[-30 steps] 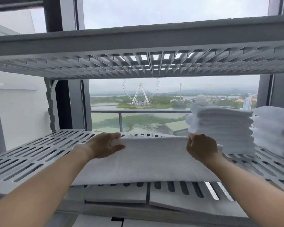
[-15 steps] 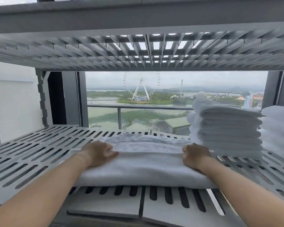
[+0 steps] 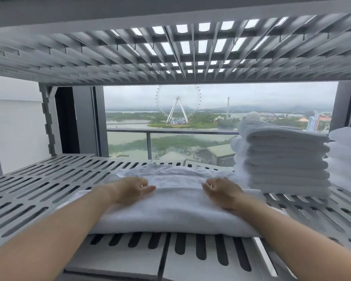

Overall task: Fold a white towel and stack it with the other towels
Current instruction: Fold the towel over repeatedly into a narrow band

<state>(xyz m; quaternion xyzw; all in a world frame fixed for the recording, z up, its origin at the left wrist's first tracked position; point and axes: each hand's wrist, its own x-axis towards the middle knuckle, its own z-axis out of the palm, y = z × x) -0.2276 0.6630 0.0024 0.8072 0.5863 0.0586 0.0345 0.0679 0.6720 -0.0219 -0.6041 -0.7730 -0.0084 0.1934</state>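
Pressing down on the white towel (image 3: 176, 207), we rest both hands on its top, fingers loosely curled and pinching nothing we can make out: our left hand (image 3: 133, 188) on the left part, our right hand (image 3: 224, 192) on the right. It lies folded on the grey slotted shelf (image 3: 39, 191), its thick rounded fold toward us. Just beside it to the right stands a stack of folded white towels (image 3: 282, 159), with a second pile (image 3: 346, 155) at the frame's right edge.
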